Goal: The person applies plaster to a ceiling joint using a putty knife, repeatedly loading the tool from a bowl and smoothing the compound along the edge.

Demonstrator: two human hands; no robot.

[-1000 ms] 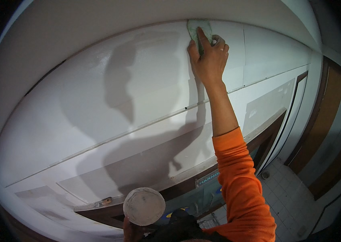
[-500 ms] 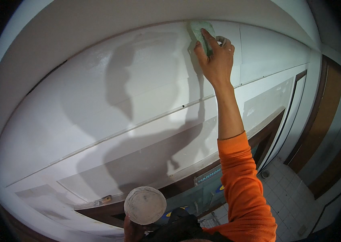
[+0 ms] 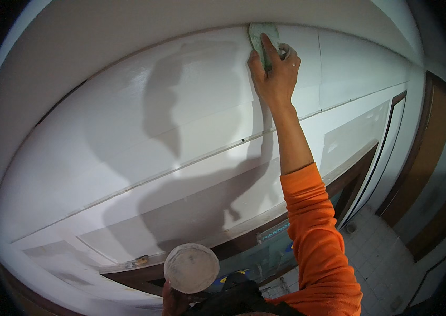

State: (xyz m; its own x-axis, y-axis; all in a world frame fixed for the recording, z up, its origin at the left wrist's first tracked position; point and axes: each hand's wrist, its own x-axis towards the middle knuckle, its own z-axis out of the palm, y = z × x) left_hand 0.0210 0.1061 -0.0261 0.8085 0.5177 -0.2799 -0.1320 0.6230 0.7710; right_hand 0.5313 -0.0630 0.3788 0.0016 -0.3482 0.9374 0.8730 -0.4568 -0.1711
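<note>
High on the white wall panel (image 3: 112, 126), my right hand (image 3: 280, 76) presses a pale green flat putty spreader (image 3: 262, 32) against the surface, close under the edge where panel and ceiling meet. Its index finger lies stretched along the spreader's face, while the thumb and other fingers grip the sides. Low in the picture, my left hand (image 3: 173, 301) holds up a round tub (image 3: 192, 267) with a whitish, chalky-looking round face. Most of that hand is hidden behind and beneath the tub.
A horizontal seam with a dark hole (image 3: 243, 140) crosses the panel. A dark wooden frame (image 3: 357, 171) runs below, with glass under it. A small tool with a brownish handle (image 3: 141, 260) lies on the ledge. At right are a brown-framed door (image 3: 418, 158) and tiled floor (image 3: 376, 253).
My right hand has shifted slightly up and left with the spreader, bringing it to the ceiling edge. The left hand and tub are almost unmoved.
</note>
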